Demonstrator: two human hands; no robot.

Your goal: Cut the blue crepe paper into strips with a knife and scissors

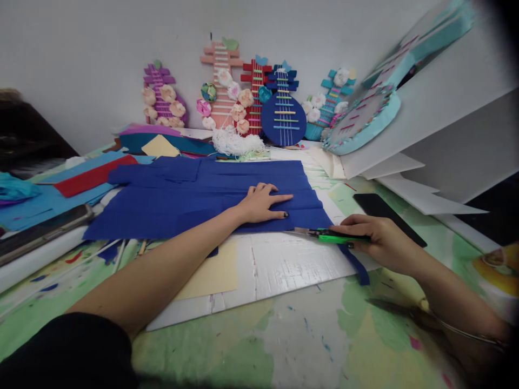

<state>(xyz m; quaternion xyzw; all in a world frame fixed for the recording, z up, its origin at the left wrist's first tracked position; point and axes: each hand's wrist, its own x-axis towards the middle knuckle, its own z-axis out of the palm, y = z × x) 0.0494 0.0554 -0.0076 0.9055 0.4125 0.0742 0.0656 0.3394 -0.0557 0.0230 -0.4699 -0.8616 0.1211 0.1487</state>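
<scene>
A sheet of dark blue paper [259, 173] with fold creases lies across a white board [275, 265]. My left hand [263, 204] rests flat on it with fingers spread, pressing near its front edge. My right hand [379, 240] is closed around a utility knife [332, 236] with a green and black handle. The knife's blade points left and lies at the front edge of the blue paper, just right of my left thumb. A narrow blue strip [359, 265] hangs from the paper's right corner beneath the knife. A yellow sheet [219, 273] lies on the board.
Several decorated paper lutes, one a blue lute [284, 119], lean against the wall. White string [237, 141] lies before them. A flat black slab [389, 219] is beside my right hand. At left are a phone [48, 229] and red paper [95, 175]; white boards [430, 116] lean at right.
</scene>
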